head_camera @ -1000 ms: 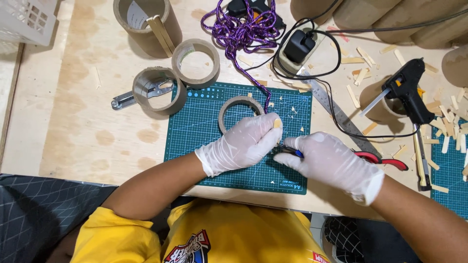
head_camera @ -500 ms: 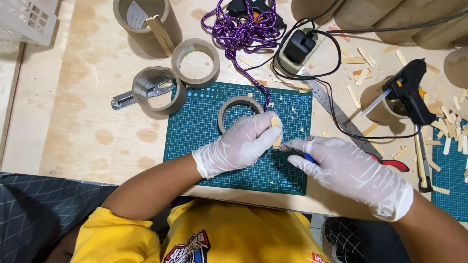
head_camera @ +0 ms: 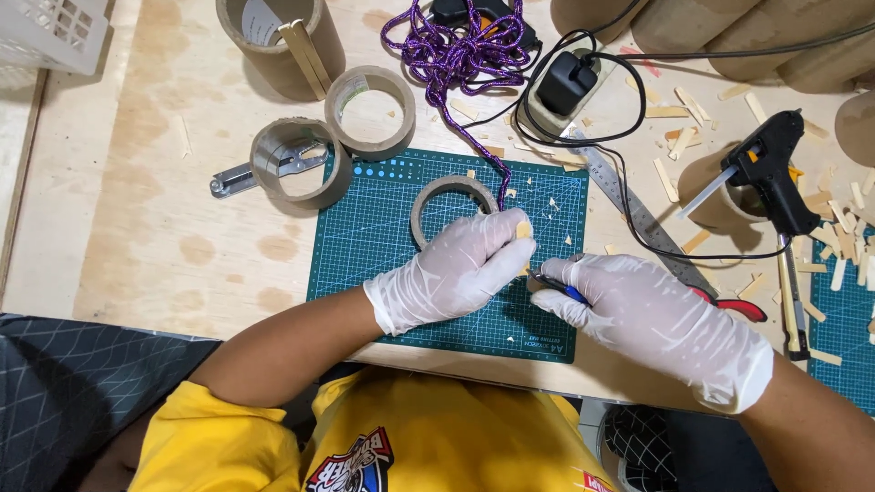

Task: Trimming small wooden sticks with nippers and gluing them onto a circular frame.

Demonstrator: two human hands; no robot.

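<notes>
My left hand (head_camera: pixel 456 271) is curled shut, pinching a small pale wooden piece (head_camera: pixel 523 230) between gloved fingertips and pressing it down on the green cutting mat (head_camera: pixel 365 237). My right hand (head_camera: pixel 647 314) is closed around a small blue-handled cutting tool (head_camera: pixel 556 286), its tip pointing left toward the wooden piece; I cannot tell whether the tip touches the wood, since my fingers hide the contact. A purple cord (head_camera: pixel 460 55) runs from a heap at the far side down to my left fingertips, and it looks joined to the piece I hold.

To do this cut well, I judge I should keep the piece flat on the mat, keep my left fingertips behind the blade line, and draw the tool in short, light strokes instead of forcing it. The cord ought to stay slack so it does not tug the piece.

Just beyond my left hand lies a cardboard ring (head_camera: pixel 453 208) on the mat, nearly touching my knuckles. Further left stand two more cardboard rings (head_camera: pixel 301 159), one over a metal tool (head_camera: pixel 232 180). To the right, a steel ruler (head_camera: pixel 629 205) lies diagonally, red-handled scissors (head_camera: pixel 738 305) peek from under my right hand, and a black glue gun (head_camera: pixel 775 173) stands among scattered wood offcuts (head_camera: pixel 843 237).
</notes>
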